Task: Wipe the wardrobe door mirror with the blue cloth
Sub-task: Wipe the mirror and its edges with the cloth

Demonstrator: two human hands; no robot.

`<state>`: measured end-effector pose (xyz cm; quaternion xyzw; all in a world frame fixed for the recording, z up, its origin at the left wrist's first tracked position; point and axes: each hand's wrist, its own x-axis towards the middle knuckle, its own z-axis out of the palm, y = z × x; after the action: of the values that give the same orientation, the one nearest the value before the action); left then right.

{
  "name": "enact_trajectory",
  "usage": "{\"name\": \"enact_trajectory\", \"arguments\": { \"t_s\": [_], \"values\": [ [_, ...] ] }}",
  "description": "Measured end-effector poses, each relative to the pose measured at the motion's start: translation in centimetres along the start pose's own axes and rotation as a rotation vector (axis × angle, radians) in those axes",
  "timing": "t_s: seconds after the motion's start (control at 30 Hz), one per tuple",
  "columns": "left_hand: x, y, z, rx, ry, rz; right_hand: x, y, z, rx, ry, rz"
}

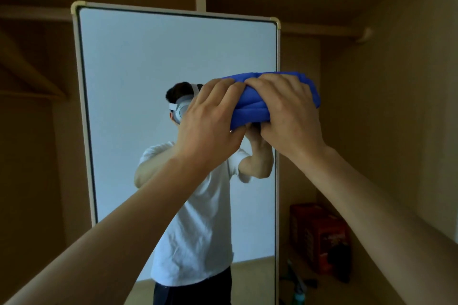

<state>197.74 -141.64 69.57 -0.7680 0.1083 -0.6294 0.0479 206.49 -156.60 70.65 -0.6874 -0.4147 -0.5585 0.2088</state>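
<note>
Both raised, left hand [210, 116] and right hand [288, 116] clutch blue cloth [250, 106] (bunched).

1. You're in a home closet: wood-panel walls [386, 106] w/ shelf [34, 16] & hanging rail [329, 31].
2. Full-length mirror [148, 69] in pale frame.
3. Red carton [319, 235] on floor [334, 292], rt corner.

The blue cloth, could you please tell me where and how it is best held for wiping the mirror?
Take the blue cloth round its thick middle, from the near side, fingers over the top, thumb underneath. It is bunched into a level roll, so this likely keeps the folds together and leaves the far face free for the mirror.
</note>
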Motion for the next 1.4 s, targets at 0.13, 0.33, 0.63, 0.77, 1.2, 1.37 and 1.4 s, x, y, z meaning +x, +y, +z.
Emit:
{"name": "enact_trajectory", "arguments": {
  "t_s": [0.13, 0.33, 0.63, 0.77, 1.2, 1.37, 1.4],
  "values": [
    [-2.4, 0.3, 0.8, -0.017, -0.021, -0.015, -2.1, -0.1, 1.0, 0.007, -0.019, -0.008],
    [-6.0, 1.0, 1.3, -0.041, -0.078, -0.032, -6.0, -0.7, 2.4, -0.016, 0.003, 0.006],
    [-11.0, 2.5, 2.1, -0.066, -0.110, -0.084, -11.2, -1.8, 3.6, -0.051, -0.003, 0.027],
    [-13.6, 3.1, 2.6, -0.082, -0.128, -0.127, -13.6, -2.3, 4.2, -0.053, -0.011, 0.023],
    [-20.5, 5.1, 3.6, -0.102, -0.162, -0.205, -20.2, -4.4, 5.6, -0.038, -0.087, 0.055],
    [-23.6, 6.1, 3.9, -0.122, -0.202, -0.243, -23.3, -5.4, 6.1, -0.028, -0.143, 0.088],
    [-24.4, 6.4, 4.0, -0.126, -0.218, -0.248, -24.0, -5.7, 6.1, -0.019, -0.159, 0.094]
  ]
}}
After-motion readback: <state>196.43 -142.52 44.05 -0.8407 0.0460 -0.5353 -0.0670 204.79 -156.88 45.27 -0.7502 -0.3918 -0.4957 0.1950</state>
